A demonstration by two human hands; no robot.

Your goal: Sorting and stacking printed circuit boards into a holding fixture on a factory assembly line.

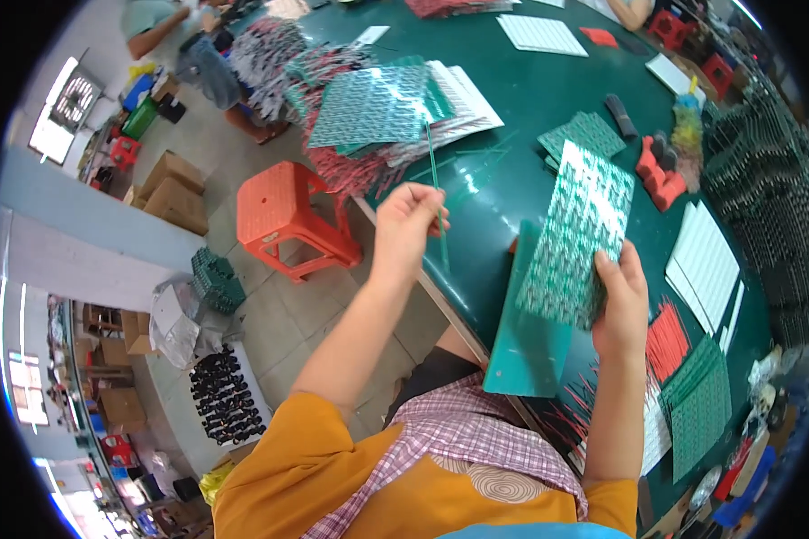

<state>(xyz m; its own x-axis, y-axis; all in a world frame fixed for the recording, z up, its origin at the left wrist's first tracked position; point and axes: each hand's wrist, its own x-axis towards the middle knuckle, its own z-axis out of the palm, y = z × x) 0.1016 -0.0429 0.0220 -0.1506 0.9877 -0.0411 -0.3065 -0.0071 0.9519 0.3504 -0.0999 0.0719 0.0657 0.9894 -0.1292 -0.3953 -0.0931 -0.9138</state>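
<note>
Between the pinched fingers of my left hand (411, 216) is a thin green strip (434, 168), held upright over the table's edge. My right hand (622, 301) grips a green circuit board panel (581, 229) by its lower right side, tilted so that its rows of small parts catch the light. Below the panel stands a plain green board (532, 337) at the table's front edge, partly covered by it. Farther left, a similar panel (368, 106) lies on a pile of panels and red-and-grey strips. Several loose green strips (485, 157) lie on the tabletop.
A red stool (283, 216) stands left of the green table (476, 242). Red wires (667, 341), white panels (703, 265) and more green boards (699, 404) lie to the right. Dark stacked strips (768, 207) rise at the far right. Another person (202, 67) stands at the back left.
</note>
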